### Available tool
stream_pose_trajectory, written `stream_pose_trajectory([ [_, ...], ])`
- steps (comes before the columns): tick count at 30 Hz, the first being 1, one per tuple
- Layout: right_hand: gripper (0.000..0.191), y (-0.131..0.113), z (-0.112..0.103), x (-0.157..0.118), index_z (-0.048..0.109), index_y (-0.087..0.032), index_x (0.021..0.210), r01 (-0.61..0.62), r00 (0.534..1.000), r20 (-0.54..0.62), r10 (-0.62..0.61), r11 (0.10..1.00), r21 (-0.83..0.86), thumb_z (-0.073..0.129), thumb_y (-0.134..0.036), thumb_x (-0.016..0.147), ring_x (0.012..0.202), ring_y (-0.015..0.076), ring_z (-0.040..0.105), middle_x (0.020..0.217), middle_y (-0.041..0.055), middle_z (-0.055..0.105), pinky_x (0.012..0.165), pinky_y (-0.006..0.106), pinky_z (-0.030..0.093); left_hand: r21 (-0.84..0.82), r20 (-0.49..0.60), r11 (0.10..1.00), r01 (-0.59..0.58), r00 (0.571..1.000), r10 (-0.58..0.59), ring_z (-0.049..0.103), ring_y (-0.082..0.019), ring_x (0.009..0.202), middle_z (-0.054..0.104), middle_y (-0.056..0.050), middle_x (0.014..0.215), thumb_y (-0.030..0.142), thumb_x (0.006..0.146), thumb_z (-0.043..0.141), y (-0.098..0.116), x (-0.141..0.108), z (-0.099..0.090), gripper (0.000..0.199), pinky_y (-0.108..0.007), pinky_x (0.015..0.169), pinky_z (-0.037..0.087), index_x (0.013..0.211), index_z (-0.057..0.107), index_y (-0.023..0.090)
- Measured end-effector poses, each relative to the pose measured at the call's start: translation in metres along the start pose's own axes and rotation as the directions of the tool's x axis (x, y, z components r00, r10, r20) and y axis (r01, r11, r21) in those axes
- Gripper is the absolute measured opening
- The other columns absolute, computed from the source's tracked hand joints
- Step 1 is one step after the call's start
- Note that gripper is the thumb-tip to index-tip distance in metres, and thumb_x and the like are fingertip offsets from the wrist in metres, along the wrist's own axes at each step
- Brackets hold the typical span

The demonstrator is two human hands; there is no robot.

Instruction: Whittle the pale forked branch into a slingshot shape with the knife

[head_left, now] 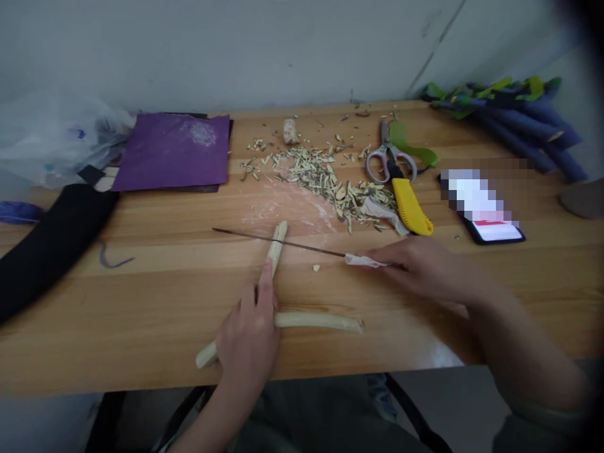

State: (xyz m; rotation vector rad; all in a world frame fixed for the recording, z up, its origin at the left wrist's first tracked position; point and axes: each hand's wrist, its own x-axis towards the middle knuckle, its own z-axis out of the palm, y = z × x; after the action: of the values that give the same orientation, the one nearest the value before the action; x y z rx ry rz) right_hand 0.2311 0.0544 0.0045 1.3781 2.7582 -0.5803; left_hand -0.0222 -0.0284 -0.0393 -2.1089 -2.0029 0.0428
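Below the wood chips (346,194), the left hand (250,330) holds a pale stick (279,242) and the right hand (419,265) holds a thin blade (314,248) across it.

The left hand (248,333) pins a peeled branch (279,242) while the right hand (419,267) holds a thin blade (306,246) across it.

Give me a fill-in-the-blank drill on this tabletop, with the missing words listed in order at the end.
The left hand stretches its ____ finger along the peeled stick. The right hand grips the thin blade by its ____ wrapping. Beside the scissors lies a cutter with a ____ handle. The top sheet near the plastic bag is ____.

Missing words: index; white; yellow; purple.
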Motion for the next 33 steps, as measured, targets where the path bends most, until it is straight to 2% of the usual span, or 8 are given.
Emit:
stream_pose_trajectory([
  [3, 0.027, 0.000, 0.001, 0.001, 0.063, -0.021, 0.086, 0.003, 0.997, 0.076, -0.007, 0.999, 0.044, 0.036, -0.019, 0.084, 0.067, 0.0145, 0.060, 0.077, 0.0029, 0.067, 0.058, 0.024, 0.037, 0.006, -0.030, 1.000, -0.022, 0.999, 0.022, 0.049, -0.012, 0.050, 0.057, 0.000, 0.070, 0.022, 0.084, 0.039, -0.001, -0.001, 0.000, 0.051, -0.027, 0.045, 0.029, 0.134, 0.028, 0.025],
  [6, 0.028, -0.010, 0.012, 0.008, 0.063, -0.022, 0.090, 0.019, 0.999, 0.050, -0.020, 0.999, 0.037, 0.036, -0.019, 0.084, 0.069, 0.0152, 0.060, 0.081, 0.0028, 0.067, 0.060, 0.024, 0.037, -0.005, -0.074, 0.997, -0.081, 0.994, 0.081, 0.048, -0.011, 0.048, 0.056, 0.001, 0.066, 0.023, 0.084, 0.041, -0.001, -0.004, 0.000, 0.049, -0.027, 0.044, 0.029, 0.132, 0.033, 0.026],
  [10, 0.029, -0.031, 0.027, 0.017, 0.061, -0.022, 0.099, -0.010, 1.000, -0.022, 0.008, 0.998, -0.056, 0.037, -0.019, 0.083, 0.067, 0.0161, 0.061, 0.079, 0.0043, 0.068, 0.056, 0.025, 0.035, -0.031, -0.141, 0.981, -0.189, 0.973, 0.183, 0.048, -0.010, 0.046, 0.055, 0.003, 0.062, 0.025, 0.083, 0.045, 0.001, -0.008, -0.002, 0.045, -0.027, 0.045, 0.030, 0.128, 0.039, 0.027],
  [15, 0.029, -0.043, 0.034, 0.020, 0.059, -0.021, 0.103, -0.058, 0.997, -0.052, 0.051, 0.986, -0.156, 0.039, -0.020, 0.082, 0.060, 0.0169, 0.060, 0.073, 0.0049, 0.068, 0.050, 0.025, 0.031, -0.047, -0.173, 0.959, -0.278, 0.948, 0.266, 0.049, -0.010, 0.048, 0.056, 0.003, 0.064, 0.027, 0.083, 0.046, 0.006, -0.008, -0.003, 0.045, -0.027, 0.047, 0.031, 0.128, 0.040, 0.026],
  [23, 0.034, -0.034, 0.033, 0.018, 0.054, -0.025, 0.114, -0.005, 0.998, -0.062, 0.000, 0.997, -0.082, 0.040, -0.021, 0.083, 0.067, 0.0161, 0.062, 0.086, 0.0032, 0.069, 0.056, 0.024, 0.037, -0.061, -0.077, 0.978, -0.202, 0.977, 0.197, 0.050, -0.011, 0.048, 0.056, 0.003, 0.061, 0.026, 0.084, 0.044, 0.009, -0.003, -0.008, 0.045, -0.026, 0.046, 0.030, 0.129, 0.038, 0.030],
  [29, 0.037, -0.026, 0.029, 0.012, 0.054, -0.022, 0.116, 0.002, 0.996, -0.093, -0.014, 0.991, -0.131, 0.041, -0.017, 0.081, 0.068, 0.0167, 0.062, 0.085, 0.0050, 0.069, 0.057, 0.025, 0.038, -0.108, 0.044, 0.994, -0.003, 0.999, 0.008, 0.053, -0.015, 0.047, 0.062, 0.000, 0.070, 0.032, 0.085, 0.040, -0.008, 0.014, -0.013, 0.045, -0.027, 0.044, 0.029, 0.129, 0.037, 0.025],
  [33, 0.036, -0.025, 0.026, 0.010, 0.055, -0.022, 0.114, 0.003, 0.995, -0.097, -0.017, 0.989, -0.145, 0.038, -0.019, 0.082, 0.066, 0.0167, 0.062, 0.079, 0.0053, 0.069, 0.056, 0.025, 0.038, -0.166, 0.053, 0.986, -0.022, 0.998, 0.031, 0.056, -0.015, 0.050, 0.063, 0.000, 0.075, 0.032, 0.086, 0.039, -0.015, 0.018, -0.011, 0.043, -0.026, 0.045, 0.031, 0.129, 0.037, 0.025],
])
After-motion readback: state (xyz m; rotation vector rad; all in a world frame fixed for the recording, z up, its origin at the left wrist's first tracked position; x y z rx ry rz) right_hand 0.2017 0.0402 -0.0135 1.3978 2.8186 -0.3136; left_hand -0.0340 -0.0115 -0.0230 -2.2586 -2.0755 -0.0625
